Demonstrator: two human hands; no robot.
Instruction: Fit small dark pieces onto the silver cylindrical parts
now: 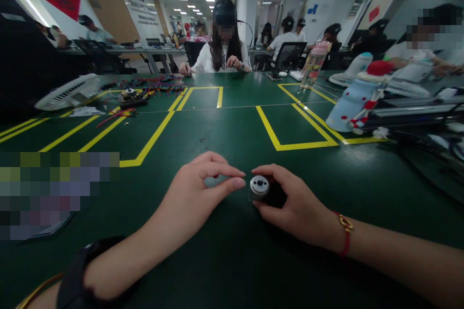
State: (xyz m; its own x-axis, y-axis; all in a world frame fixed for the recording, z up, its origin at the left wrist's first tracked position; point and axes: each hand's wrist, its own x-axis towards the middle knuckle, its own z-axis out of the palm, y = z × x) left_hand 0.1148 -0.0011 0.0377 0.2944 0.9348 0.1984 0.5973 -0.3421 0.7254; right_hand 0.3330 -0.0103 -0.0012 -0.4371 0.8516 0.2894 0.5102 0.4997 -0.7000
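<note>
Near the middle of the table stands a small cylindrical motor, its silver end face turned up with a dark centre and small holes around it. My right hand curls around it, index finger on the far side and thumb on the near side. Just left of the motor is my left hand, with thumb and index fingertips brought close together in a pinch. Whatever may be between those fingertips is too small to make out. The left hand does not touch the motor.
Yellow tape marks the green table. A blue bottle and dark cables are at right; a clear bottle stands farther back. Wires and a white fan-like device lie at left. A person sits opposite.
</note>
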